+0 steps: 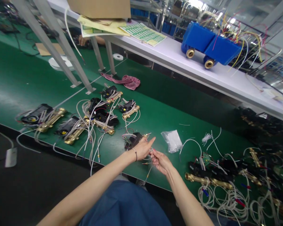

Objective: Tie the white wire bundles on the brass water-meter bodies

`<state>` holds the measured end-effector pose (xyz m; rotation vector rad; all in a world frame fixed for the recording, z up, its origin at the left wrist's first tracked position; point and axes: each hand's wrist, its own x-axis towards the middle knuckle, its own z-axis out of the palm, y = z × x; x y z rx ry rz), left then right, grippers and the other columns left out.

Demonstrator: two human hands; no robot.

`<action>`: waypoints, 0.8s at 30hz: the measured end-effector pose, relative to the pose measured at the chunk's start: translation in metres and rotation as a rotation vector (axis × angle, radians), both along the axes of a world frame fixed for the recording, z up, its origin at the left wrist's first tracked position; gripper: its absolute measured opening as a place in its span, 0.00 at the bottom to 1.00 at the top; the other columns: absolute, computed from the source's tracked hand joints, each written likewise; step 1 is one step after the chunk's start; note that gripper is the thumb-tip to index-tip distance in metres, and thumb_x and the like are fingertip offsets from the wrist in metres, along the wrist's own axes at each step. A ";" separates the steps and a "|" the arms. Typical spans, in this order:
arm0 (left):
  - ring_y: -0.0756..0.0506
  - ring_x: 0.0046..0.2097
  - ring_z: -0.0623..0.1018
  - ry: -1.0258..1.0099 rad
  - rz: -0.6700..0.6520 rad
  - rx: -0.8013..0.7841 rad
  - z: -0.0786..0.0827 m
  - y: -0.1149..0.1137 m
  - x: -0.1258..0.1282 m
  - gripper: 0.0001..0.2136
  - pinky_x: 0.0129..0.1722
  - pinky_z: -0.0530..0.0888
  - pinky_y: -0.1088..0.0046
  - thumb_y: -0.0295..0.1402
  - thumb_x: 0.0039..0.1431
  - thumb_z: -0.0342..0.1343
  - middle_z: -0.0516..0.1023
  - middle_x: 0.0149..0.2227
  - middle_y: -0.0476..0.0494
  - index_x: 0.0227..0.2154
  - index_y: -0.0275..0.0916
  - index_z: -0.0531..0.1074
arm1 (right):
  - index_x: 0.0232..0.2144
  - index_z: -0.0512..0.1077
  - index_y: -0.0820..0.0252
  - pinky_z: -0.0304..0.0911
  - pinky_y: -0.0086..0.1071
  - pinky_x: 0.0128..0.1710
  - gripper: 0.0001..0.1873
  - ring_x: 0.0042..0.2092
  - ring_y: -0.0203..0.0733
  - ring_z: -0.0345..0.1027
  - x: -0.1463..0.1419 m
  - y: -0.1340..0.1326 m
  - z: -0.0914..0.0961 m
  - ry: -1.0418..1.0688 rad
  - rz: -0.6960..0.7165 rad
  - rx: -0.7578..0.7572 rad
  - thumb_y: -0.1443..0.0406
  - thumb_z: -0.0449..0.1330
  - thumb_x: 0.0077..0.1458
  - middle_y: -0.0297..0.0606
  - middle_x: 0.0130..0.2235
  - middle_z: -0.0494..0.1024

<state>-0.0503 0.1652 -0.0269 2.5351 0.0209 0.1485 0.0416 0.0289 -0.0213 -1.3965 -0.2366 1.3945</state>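
My left hand (143, 148) lies over a black meter unit (132, 140) with grey cables, hiding its near side. Its index finger points out while the thumb and other fingers close near a tiny piece between the hands. From the right, my right hand (160, 161) pinches at the same spot; the piece is too small to name, perhaps a cable end. Just below the hands a thin cable with a brass probe tip (147, 176) hangs over the bench edge. A clear plastic bag (172, 141) of small white parts lies right of the hands.
Several brass-bodied meter units (76, 129) with tangled cables sit at left, more brass units (208, 180) at right. White cable ties (206, 138) lie behind those. A pink cloth (129, 81) and metal shelf legs (82, 75) stand farther back. Blue housings (209, 44) rest on the raised shelf (172, 51).
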 end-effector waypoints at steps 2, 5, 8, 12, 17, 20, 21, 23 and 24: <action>0.46 0.39 0.72 0.002 -0.009 -0.011 -0.001 0.000 -0.002 0.35 0.52 0.54 0.59 0.23 0.51 0.45 0.76 0.31 0.47 0.58 0.32 0.31 | 0.26 0.69 0.65 0.40 0.20 0.12 0.21 0.15 0.25 0.54 -0.008 0.002 -0.004 0.070 -0.078 -0.026 0.51 0.62 0.41 0.32 0.19 0.69; 0.46 0.38 0.73 0.016 -0.008 -0.023 -0.005 0.001 -0.007 0.34 0.52 0.55 0.60 0.24 0.52 0.45 0.76 0.31 0.46 0.58 0.30 0.31 | 0.20 0.68 0.66 0.37 0.20 0.10 0.24 0.12 0.25 0.52 -0.016 0.007 -0.007 0.004 -0.122 -0.096 0.48 0.62 0.40 0.31 0.14 0.67; 0.47 0.38 0.73 0.019 0.009 -0.084 -0.009 0.006 -0.009 0.34 0.52 0.55 0.61 0.28 0.54 0.47 0.76 0.30 0.46 0.58 0.30 0.32 | 0.17 0.66 0.66 0.38 0.20 0.10 0.28 0.11 0.26 0.52 -0.012 0.008 -0.003 -0.048 -0.128 -0.144 0.45 0.57 0.42 0.32 0.12 0.66; 0.46 0.40 0.73 -0.005 -0.007 -0.161 -0.009 0.012 -0.005 0.35 0.53 0.55 0.60 0.33 0.55 0.50 0.76 0.31 0.47 0.58 0.30 0.35 | 0.16 0.66 0.66 0.42 0.20 0.09 0.36 0.11 0.28 0.55 -0.006 0.004 0.007 0.076 -0.160 -0.334 0.39 0.43 0.48 0.36 0.12 0.67; 0.44 0.46 0.70 -0.108 -0.022 -0.252 0.004 0.011 -0.022 0.31 0.52 0.59 0.61 0.32 0.53 0.52 0.74 0.38 0.41 0.57 0.33 0.46 | 0.26 0.70 0.68 0.54 0.21 0.14 0.28 0.18 0.32 0.65 -0.032 0.015 -0.006 0.392 -0.206 -0.350 0.48 0.47 0.53 0.40 0.21 0.73; 0.43 0.46 0.70 -0.141 0.236 -0.459 -0.003 0.018 -0.057 0.18 0.47 0.65 0.63 0.37 0.54 0.50 0.71 0.42 0.40 0.48 0.38 0.61 | 0.27 0.69 0.64 0.58 0.20 0.18 0.12 0.21 0.30 0.67 -0.051 0.022 -0.026 0.176 -0.550 -0.356 0.61 0.51 0.54 0.35 0.21 0.72; 0.44 0.41 0.72 -0.089 0.390 -0.567 -0.012 0.022 -0.069 0.14 0.42 0.68 0.65 0.39 0.55 0.47 0.73 0.38 0.41 0.41 0.38 0.65 | 0.27 0.68 0.64 0.59 0.20 0.19 0.11 0.22 0.31 0.67 -0.056 0.023 -0.031 0.115 -0.619 -0.375 0.62 0.52 0.53 0.34 0.21 0.72; 0.46 0.27 0.73 0.139 0.686 -0.833 -0.036 0.032 -0.091 0.16 0.30 0.70 0.68 0.44 0.57 0.42 0.72 0.24 0.45 0.30 0.36 0.67 | 0.27 0.68 0.64 0.60 0.22 0.20 0.11 0.24 0.33 0.68 -0.061 0.021 -0.041 -0.028 -0.693 -0.419 0.61 0.54 0.51 0.35 0.22 0.72; 0.48 0.22 0.71 0.285 0.796 -1.007 -0.049 0.037 -0.098 0.18 0.24 0.69 0.70 0.45 0.57 0.40 0.70 0.21 0.46 0.27 0.36 0.66 | 0.27 0.68 0.64 0.61 0.23 0.20 0.11 0.24 0.34 0.68 -0.063 0.020 -0.044 -0.135 -0.719 -0.442 0.60 0.55 0.50 0.35 0.22 0.72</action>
